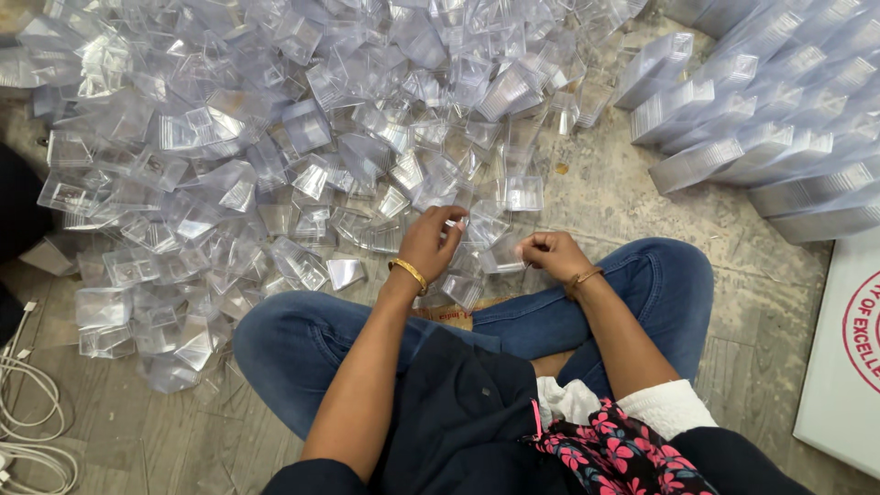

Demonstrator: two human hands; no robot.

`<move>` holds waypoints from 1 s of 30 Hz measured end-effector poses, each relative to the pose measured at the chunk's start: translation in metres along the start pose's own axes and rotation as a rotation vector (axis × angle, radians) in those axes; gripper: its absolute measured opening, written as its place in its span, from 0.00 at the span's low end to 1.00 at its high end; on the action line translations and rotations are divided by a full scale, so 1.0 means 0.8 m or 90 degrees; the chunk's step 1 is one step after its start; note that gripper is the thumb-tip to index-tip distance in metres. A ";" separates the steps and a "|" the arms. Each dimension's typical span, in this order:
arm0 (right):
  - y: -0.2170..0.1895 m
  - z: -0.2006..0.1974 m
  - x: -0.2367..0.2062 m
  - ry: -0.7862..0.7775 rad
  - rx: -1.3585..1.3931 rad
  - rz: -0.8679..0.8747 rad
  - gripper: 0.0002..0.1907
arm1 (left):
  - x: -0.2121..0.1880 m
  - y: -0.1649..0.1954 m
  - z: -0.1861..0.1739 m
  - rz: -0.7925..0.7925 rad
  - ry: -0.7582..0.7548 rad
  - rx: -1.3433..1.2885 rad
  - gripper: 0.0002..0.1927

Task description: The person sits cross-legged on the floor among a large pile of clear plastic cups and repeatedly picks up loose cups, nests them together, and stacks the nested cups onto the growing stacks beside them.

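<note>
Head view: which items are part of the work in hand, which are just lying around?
In hand:
left hand, fingers on a clear plastic piece
right hand, closed on another clear piece
loose pile of clear pieces
nested stacks

Lying about:
white cables
white board

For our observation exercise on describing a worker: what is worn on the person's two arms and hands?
Both forearms are bare, without gloves. The left hand has a gold-coloured bangle at the wrist. The right hand has a thinner, darker gold bangle at its wrist. A white sleeve covers the right upper arm.
</note>
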State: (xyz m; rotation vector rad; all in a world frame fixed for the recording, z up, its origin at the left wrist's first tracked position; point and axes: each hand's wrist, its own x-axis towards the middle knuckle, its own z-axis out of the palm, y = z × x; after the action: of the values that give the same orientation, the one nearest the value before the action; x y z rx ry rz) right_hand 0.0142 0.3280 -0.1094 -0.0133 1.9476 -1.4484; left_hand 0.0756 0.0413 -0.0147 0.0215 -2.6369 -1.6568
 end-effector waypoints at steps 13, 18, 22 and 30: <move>-0.008 0.044 -0.016 -0.120 0.278 0.025 0.12 | -0.010 0.011 0.017 0.142 -0.255 -0.049 0.47; -0.023 0.043 -0.022 -0.065 0.327 -0.001 0.15 | -0.008 0.011 0.007 0.101 -0.215 -0.039 0.43; -0.034 0.038 -0.025 -0.028 0.295 -0.008 0.16 | -0.006 0.017 0.002 0.077 -0.201 -0.037 0.43; -0.031 0.030 -0.022 0.117 0.201 -0.044 0.13 | 0.002 0.007 0.001 -0.002 -0.017 -0.073 0.35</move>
State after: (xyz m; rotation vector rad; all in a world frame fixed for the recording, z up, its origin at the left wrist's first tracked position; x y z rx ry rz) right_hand 0.0308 0.3057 -0.0822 0.2032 1.8520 -1.8459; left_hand 0.0741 0.0446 -0.0101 0.0001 -2.5569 -1.8187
